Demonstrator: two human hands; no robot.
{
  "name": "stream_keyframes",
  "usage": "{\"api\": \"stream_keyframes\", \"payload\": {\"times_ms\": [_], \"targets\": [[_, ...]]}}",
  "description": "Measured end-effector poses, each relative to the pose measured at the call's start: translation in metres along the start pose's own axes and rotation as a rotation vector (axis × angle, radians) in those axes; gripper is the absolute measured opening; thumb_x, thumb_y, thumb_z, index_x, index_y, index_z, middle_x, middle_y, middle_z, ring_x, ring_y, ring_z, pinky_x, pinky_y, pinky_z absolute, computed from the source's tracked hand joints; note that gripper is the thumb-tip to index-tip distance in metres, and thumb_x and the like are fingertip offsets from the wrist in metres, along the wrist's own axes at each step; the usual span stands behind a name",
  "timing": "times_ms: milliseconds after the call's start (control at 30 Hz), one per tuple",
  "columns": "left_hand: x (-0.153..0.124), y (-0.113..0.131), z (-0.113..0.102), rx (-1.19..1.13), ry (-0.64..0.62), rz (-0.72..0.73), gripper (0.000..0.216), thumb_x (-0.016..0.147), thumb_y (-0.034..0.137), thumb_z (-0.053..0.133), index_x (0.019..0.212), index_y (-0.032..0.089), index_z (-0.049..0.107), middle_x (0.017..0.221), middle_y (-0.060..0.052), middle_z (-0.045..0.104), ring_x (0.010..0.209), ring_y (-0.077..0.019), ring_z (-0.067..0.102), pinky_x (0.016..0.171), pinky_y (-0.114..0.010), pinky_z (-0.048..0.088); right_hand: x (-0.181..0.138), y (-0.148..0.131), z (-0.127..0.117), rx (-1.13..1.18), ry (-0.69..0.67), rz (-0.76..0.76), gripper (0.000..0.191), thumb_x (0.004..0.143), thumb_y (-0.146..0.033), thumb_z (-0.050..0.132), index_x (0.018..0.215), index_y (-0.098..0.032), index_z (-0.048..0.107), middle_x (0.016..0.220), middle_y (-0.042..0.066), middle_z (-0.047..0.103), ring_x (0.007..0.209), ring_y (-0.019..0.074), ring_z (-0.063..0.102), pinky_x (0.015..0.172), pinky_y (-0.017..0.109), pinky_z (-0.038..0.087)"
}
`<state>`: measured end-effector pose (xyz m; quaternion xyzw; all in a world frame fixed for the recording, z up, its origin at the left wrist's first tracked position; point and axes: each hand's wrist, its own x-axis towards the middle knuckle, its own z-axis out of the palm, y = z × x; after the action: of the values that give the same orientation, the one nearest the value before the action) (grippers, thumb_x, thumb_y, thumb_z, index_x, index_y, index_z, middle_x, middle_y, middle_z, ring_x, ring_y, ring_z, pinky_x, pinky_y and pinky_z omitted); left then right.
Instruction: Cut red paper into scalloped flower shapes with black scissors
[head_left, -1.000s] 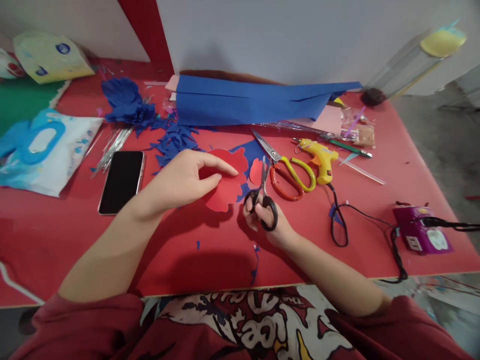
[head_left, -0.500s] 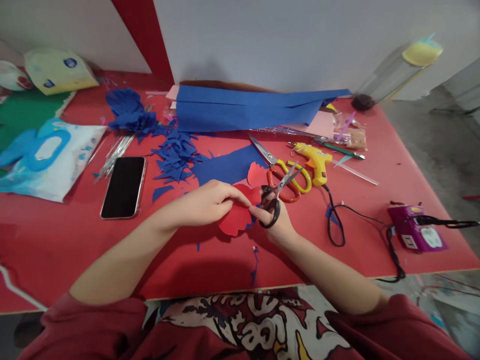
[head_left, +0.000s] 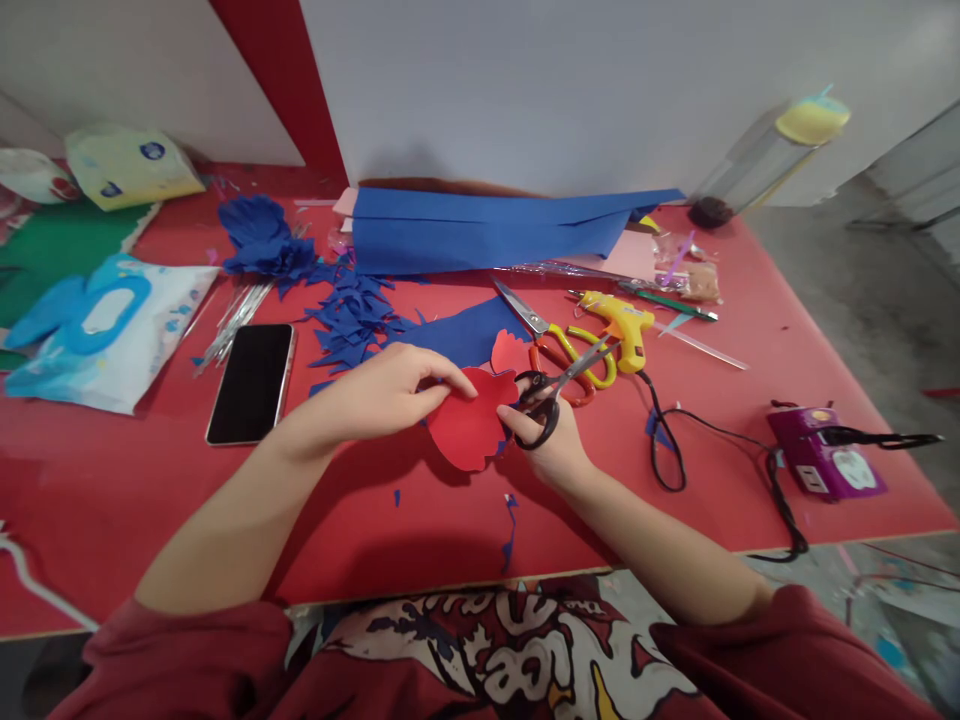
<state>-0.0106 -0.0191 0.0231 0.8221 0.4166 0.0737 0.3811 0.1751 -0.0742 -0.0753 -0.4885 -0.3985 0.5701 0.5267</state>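
Observation:
My left hand [head_left: 386, 395] pinches the upper edge of a rounded red paper cut-out [head_left: 469, 430] and holds it just above the red table [head_left: 375, 520]. My right hand [head_left: 544, 440] grips small black-handled scissors [head_left: 551, 395] by the handles, blades pointing up and right, and its fingertips touch the cut-out's right edge. A smaller red paper piece [head_left: 510, 352] lies behind on a blue sheet [head_left: 465, 335].
Orange-and-yellow scissors [head_left: 570, 345] and a yellow glue gun [head_left: 622, 322] with its black cord [head_left: 667, 450] lie to the right. A phone [head_left: 253, 382], blue paper scraps [head_left: 349, 310], folded blue paper [head_left: 487, 230], a wipes pack [head_left: 97, 330] and a purple power strip [head_left: 825, 462] are around.
My left hand lifted the red cut-out off the blue sheet and drew it nearer. My right hand turned the scissors from upright to slanted and came up against the cut-out.

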Motion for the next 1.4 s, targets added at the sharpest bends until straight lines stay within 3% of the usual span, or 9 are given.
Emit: {"api": "stream_keyframes", "payload": {"times_ms": [100, 200, 367, 500, 600, 733, 933, 1133, 1400], "targets": [[-0.002, -0.003, -0.003, -0.047, 0.098, -0.074, 0.023, 0.079, 0.017, 0.043, 0.083, 0.017, 0.066, 0.078, -0.003, 0.07, 0.063, -0.0123, 0.061, 0.059, -0.023, 0.045, -0.001, -0.005, 0.001, -0.063, -0.017, 0.006, 0.023, 0.065, -0.027, 0.068, 0.07, -0.019, 0.047, 0.062, -0.005, 0.047, 0.054, 0.0097, 0.044, 0.054, 0.024, 0.038], [-0.001, -0.003, -0.001, -0.1, 0.155, -0.102, 0.02, 0.082, 0.025, 0.045, 0.09, 0.015, 0.06, 0.085, -0.006, 0.069, 0.072, -0.0141, 0.063, 0.063, -0.024, 0.047, -0.002, -0.011, 0.003, -0.13, -0.042, 0.03, 0.023, 0.063, -0.027, 0.067, 0.068, -0.019, 0.046, 0.056, -0.006, 0.044, 0.05, 0.0092, 0.042, 0.051, 0.023, 0.036], [0.006, -0.006, 0.01, -0.014, -0.034, 0.013, 0.039, 0.081, 0.04, 0.053, 0.111, 0.014, 0.058, 0.113, -0.011, 0.066, 0.1, -0.0206, 0.061, 0.086, -0.031, 0.045, -0.004, -0.016, 0.006, -0.174, -0.11, 0.053, 0.024, 0.063, -0.029, 0.067, 0.068, -0.019, 0.045, 0.055, -0.006, 0.045, 0.049, 0.0091, 0.042, 0.05, 0.024, 0.036], [0.01, -0.011, 0.018, 0.114, -0.075, 0.067, 0.03, 0.084, 0.037, 0.048, 0.094, 0.016, 0.066, 0.095, -0.008, 0.071, 0.084, -0.0196, 0.062, 0.073, -0.028, 0.044, -0.004, -0.015, 0.005, -0.185, -0.113, 0.034, 0.024, 0.064, -0.03, 0.067, 0.068, -0.019, 0.045, 0.054, -0.007, 0.043, 0.048, 0.0088, 0.041, 0.049, 0.024, 0.035], [0.012, -0.009, 0.021, 0.108, -0.028, 0.078, 0.027, 0.085, 0.031, 0.047, 0.083, 0.014, 0.067, 0.073, -0.003, 0.068, 0.063, -0.0136, 0.057, 0.061, -0.024, 0.039, -0.004, -0.014, 0.005, -0.19, -0.103, 0.019, 0.024, 0.064, -0.03, 0.067, 0.068, -0.019, 0.046, 0.054, -0.006, 0.045, 0.049, 0.009, 0.043, 0.049, 0.024, 0.037], [0.013, -0.007, 0.02, 0.079, 0.019, 0.071, 0.027, 0.086, 0.027, 0.045, 0.075, 0.014, 0.066, 0.064, -0.001, 0.063, 0.056, -0.0107, 0.05, 0.057, -0.022, 0.035, -0.003, -0.016, 0.004, -0.182, -0.092, 0.053, 0.024, 0.065, -0.031, 0.068, 0.067, -0.019, 0.047, 0.05, -0.007, 0.047, 0.044, 0.0091, 0.046, 0.046, 0.024, 0.038], [0.011, -0.009, 0.011, 0.134, 0.074, 0.079, 0.026, 0.085, 0.026, 0.044, 0.072, 0.015, 0.064, 0.065, -0.001, 0.064, 0.057, -0.0111, 0.051, 0.059, -0.023, 0.036, -0.003, -0.021, 0.004, -0.154, -0.166, 0.093, 0.022, 0.069, -0.032, 0.065, 0.063, -0.017, 0.051, 0.042, -0.006, 0.05, 0.038, 0.0093, 0.046, 0.042, 0.023, 0.036], [0.004, -0.009, -0.003, 0.171, 0.234, -0.013, 0.025, 0.084, 0.028, 0.046, 0.076, 0.015, 0.066, 0.071, -0.002, 0.068, 0.063, -0.0134, 0.056, 0.063, -0.023, 0.039, 0.0, -0.013, 0.005, -0.088, -0.263, 0.166, 0.028, 0.07, -0.038, 0.067, 0.063, -0.016, 0.051, 0.051, -0.003, 0.055, 0.04, 0.0085, 0.048, 0.045, 0.024, 0.039], [-0.007, -0.01, -0.012, 0.225, 0.412, -0.043, 0.026, 0.084, 0.032, 0.046, 0.078, 0.017, 0.067, 0.074, -0.001, 0.071, 0.065, -0.0136, 0.06, 0.063, -0.022, 0.041, -0.002, -0.009, 0.0, -0.06, -0.495, 0.238, 0.061, 0.059, -0.066, 0.068, 0.085, -0.013, 0.053, 0.068, -0.001, 0.052, 0.055, 0.0091, 0.048, 0.054, 0.025, 0.039]]}}
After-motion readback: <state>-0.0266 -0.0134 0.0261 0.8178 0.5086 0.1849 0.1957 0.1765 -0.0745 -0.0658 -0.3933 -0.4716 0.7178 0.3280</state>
